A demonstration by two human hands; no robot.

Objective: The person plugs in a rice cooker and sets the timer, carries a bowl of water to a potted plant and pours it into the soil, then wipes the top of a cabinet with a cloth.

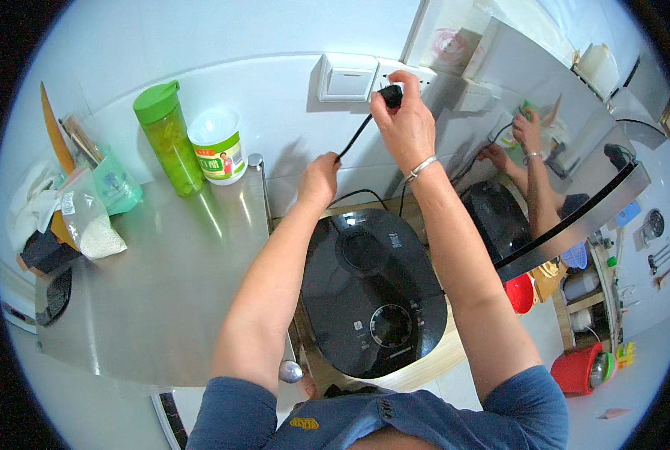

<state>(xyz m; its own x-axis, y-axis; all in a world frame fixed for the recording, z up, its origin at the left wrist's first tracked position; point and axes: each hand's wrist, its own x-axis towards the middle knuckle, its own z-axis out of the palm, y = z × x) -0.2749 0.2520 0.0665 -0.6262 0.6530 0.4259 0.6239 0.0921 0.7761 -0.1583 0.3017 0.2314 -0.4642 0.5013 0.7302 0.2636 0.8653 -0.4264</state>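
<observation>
Between finger and thumb, my right hand grips a black power plug in front of a white wall socket. Its metal prongs show at the plug's top, and they look to be outside the socket holes. My left hand holds the black cord lower down, with the cord running up to the plug. Below my forearms sits a black appliance, probably a rice cooker, with a round dial on its top. More cord lies behind the appliance.
A white wall switch adjoins the socket. On the steel table at left stand a green bottle, a labelled plastic tub and a green utensil holder. A bag of white powder lies there too. A shiny refrigerator-like panel rises at right.
</observation>
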